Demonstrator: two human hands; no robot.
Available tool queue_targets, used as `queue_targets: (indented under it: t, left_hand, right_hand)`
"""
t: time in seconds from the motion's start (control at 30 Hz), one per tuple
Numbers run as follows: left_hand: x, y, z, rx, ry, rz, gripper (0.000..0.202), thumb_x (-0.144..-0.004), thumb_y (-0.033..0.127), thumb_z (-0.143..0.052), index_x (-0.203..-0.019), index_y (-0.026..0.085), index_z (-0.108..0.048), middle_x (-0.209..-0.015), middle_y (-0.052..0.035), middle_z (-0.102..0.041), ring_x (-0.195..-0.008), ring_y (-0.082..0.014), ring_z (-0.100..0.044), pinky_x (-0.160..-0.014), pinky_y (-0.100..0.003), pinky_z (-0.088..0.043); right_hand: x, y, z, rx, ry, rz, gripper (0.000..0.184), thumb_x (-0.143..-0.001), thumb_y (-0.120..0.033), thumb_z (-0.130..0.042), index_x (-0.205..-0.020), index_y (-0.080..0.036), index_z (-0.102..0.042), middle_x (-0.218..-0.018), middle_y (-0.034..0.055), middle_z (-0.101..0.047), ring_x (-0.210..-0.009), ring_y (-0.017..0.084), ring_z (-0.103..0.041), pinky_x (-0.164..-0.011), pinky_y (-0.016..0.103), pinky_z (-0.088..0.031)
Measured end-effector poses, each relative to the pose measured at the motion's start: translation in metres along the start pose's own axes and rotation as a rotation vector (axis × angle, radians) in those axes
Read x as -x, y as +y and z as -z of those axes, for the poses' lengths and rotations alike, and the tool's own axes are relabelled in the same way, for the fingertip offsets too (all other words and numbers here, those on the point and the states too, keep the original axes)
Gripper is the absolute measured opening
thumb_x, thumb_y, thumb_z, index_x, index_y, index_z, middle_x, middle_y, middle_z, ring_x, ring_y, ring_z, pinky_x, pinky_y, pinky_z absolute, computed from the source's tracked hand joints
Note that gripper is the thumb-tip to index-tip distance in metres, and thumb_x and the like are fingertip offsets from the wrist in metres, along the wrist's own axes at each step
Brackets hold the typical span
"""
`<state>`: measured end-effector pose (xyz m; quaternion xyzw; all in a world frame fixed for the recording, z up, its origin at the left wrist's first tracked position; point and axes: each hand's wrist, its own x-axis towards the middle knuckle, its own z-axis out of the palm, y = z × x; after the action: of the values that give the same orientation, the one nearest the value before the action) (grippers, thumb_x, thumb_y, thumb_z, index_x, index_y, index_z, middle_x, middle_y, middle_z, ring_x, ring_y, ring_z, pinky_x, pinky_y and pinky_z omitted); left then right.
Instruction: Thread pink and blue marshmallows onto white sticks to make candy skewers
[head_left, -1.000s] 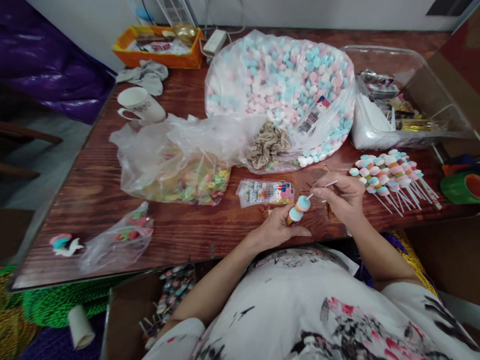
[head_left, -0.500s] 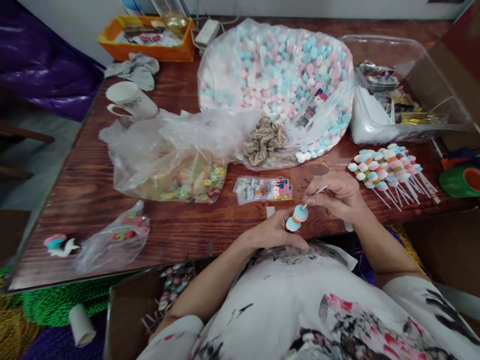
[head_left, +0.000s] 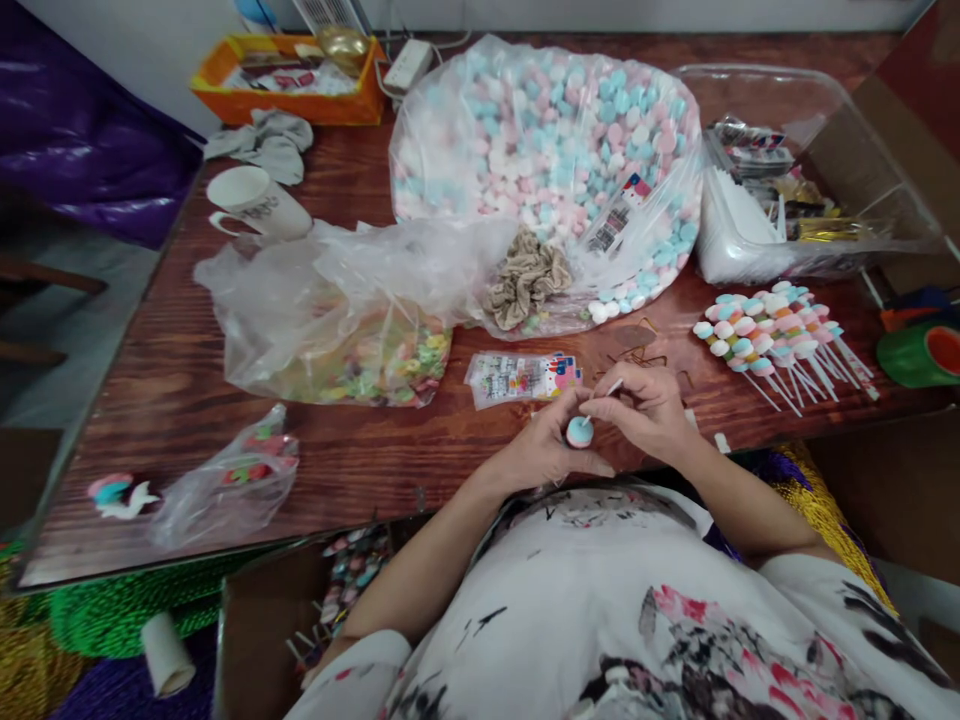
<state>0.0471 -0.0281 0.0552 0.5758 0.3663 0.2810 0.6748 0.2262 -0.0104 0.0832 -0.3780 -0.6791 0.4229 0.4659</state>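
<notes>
My left hand is closed around a blue-and-pink marshmallow close to my body, at the table's front edge. A thin white stick slants up out of the marshmallow. My right hand pinches this stick between thumb and fingers, just above the sweet. Whatever sits below the top marshmallow is hidden by the left hand. Just beyond my hands lie printed clear wrappers. To the right a cluster of finished marshmallow skewers rests on the table.
Behind stands a large bag of marshmallows, with a bag of gummy sweets to its left. A clear plastic tub, a green tape roll, a white mug and an orange tray stand around. Glasses lie behind my right hand.
My hands have come closer together, the right one moving left and slightly down with the stick. The lower sweets that showed before are now covered by my left hand.
</notes>
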Motion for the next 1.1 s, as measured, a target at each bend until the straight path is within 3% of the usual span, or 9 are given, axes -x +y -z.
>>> queue_targets:
  t: [0.1,0.2,0.33,0.47,0.67,0.77,0.83,0.93,1.1]
  left_hand:
    - [0.006,0.006,0.01,-0.072,0.01,0.024,0.103,-0.053,0.029,-0.089,-0.14,0.022,-0.035,-0.099,-0.0006,-0.058,-0.087,-0.0158,-0.054,-0.077,-0.026,-0.044]
    - [0.013,0.005,0.017,-0.121,-0.068,0.107,0.079,-0.057,0.033,-0.086,-0.125,0.018,-0.05,-0.085,0.002,-0.056,-0.076,-0.0129,-0.051,-0.069,-0.023,-0.043]
    - [0.017,-0.008,0.014,0.088,-0.168,0.198,0.034,-0.07,0.036,-0.076,-0.086,0.014,-0.055,-0.067,0.0064,-0.046,-0.058,-0.0072,-0.044,-0.059,-0.02,-0.041]
    - [0.016,-0.015,0.008,0.135,-0.083,0.171,0.031,-0.071,0.032,-0.074,-0.08,0.014,-0.051,-0.066,0.0072,-0.042,-0.056,-0.005,-0.039,-0.055,-0.018,-0.036]
    - [0.018,-0.005,0.006,0.137,-0.155,0.2,0.04,-0.066,0.035,-0.079,-0.089,0.013,-0.055,-0.066,0.0076,-0.041,-0.057,-0.0047,-0.036,-0.052,-0.017,-0.03]
    - [0.019,-0.002,0.005,0.164,-0.174,0.262,0.041,-0.064,0.039,-0.08,-0.083,0.015,-0.052,-0.059,0.0093,-0.04,-0.048,-0.0042,-0.034,-0.046,-0.018,-0.028]
    - [0.019,-0.003,0.004,0.144,-0.121,0.239,0.041,-0.066,0.042,-0.079,-0.077,0.016,-0.049,-0.057,0.0096,-0.038,-0.047,-0.0042,-0.032,-0.046,-0.019,-0.027]
    - [0.017,-0.009,0.001,-0.074,0.141,0.095,0.037,-0.069,0.042,-0.077,-0.075,0.016,-0.051,-0.06,0.0082,-0.038,-0.053,-0.0054,-0.033,-0.052,-0.019,-0.028]
    - [0.013,-0.019,0.003,-0.578,0.38,-0.061,0.028,-0.075,0.039,-0.071,-0.082,0.016,-0.057,-0.066,0.005,-0.049,-0.061,-0.0093,-0.042,-0.06,-0.022,-0.032]
  right_hand:
    - [-0.001,0.003,0.008,-0.179,0.131,-0.104,0.016,-0.078,-0.028,-0.071,-0.071,-0.019,-0.06,-0.064,-0.004,-0.065,-0.047,0.006,-0.05,-0.046,0.02,-0.041]
    - [-0.001,0.003,0.018,-0.315,0.149,-0.101,0.014,-0.077,-0.029,-0.073,-0.082,-0.02,-0.063,-0.071,-0.0015,-0.071,-0.046,0.008,-0.055,-0.044,0.021,-0.045]
    - [0.0,-0.001,0.027,-0.35,0.099,-0.044,0.014,-0.078,-0.025,-0.072,-0.089,-0.021,-0.065,-0.077,0.0012,-0.073,-0.054,0.012,-0.064,-0.048,0.024,-0.052]
    - [0.001,-0.004,0.035,-0.307,0.022,0.023,0.008,-0.08,-0.023,-0.07,-0.088,-0.021,-0.068,-0.078,0.0029,-0.073,-0.06,0.014,-0.067,-0.053,0.027,-0.056]
    - [0.002,0.002,0.041,-0.33,-0.234,0.073,0.005,-0.084,-0.023,-0.066,-0.088,-0.022,-0.068,-0.076,0.003,-0.073,-0.066,0.016,-0.069,-0.063,0.031,-0.059]
    - [0.003,0.004,0.035,-0.395,-0.207,0.017,0.004,-0.082,-0.024,-0.068,-0.084,-0.021,-0.067,-0.075,0.0027,-0.073,-0.062,0.015,-0.068,-0.059,0.029,-0.058]
    - [0.003,0.005,0.03,-0.418,-0.055,-0.054,0.006,-0.08,-0.025,-0.07,-0.083,-0.021,-0.066,-0.074,0.0014,-0.073,-0.055,0.013,-0.065,-0.052,0.026,-0.055]
    - [0.003,0.005,0.023,-0.411,0.209,-0.115,0.01,-0.076,-0.023,-0.074,-0.079,-0.021,-0.064,-0.069,-0.0015,-0.071,-0.047,0.01,-0.06,-0.044,0.021,-0.049]
    - [0.006,-0.001,0.014,-0.334,0.349,-0.104,0.012,-0.072,-0.018,-0.077,-0.073,-0.021,-0.065,-0.07,-0.0019,-0.072,-0.047,0.01,-0.06,-0.044,0.021,-0.048]
